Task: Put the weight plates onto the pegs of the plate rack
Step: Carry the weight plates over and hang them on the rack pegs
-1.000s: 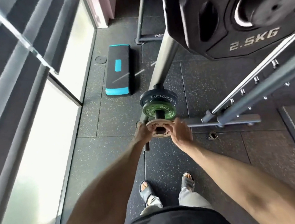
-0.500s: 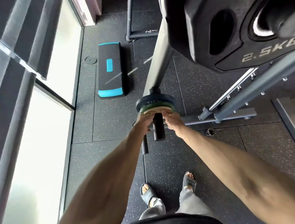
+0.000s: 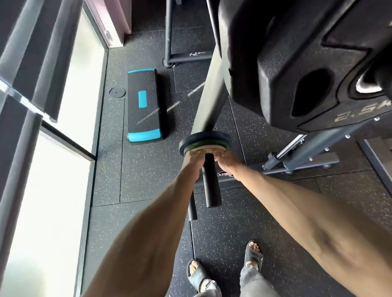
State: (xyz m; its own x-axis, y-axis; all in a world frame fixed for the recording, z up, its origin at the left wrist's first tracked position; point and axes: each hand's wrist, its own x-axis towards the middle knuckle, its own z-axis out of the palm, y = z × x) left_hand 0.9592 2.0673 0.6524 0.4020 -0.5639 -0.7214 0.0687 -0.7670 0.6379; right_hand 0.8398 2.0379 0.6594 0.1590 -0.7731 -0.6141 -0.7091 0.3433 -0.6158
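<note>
Rubber floor (image 3: 146, 180), left hand (image 3: 192, 160), right hand (image 3: 227, 160), grips pinching pale plate (image 3: 205, 150) rim on peg (image 3: 211, 184)

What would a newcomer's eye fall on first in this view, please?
The big black 2.5 kg plate looms close at the upper right. At centre, the left hand and right hand hold a pale plate on a low black peg, with a dark plate behind it. A blue-trimmed step lies on the floor to the left.
</note>
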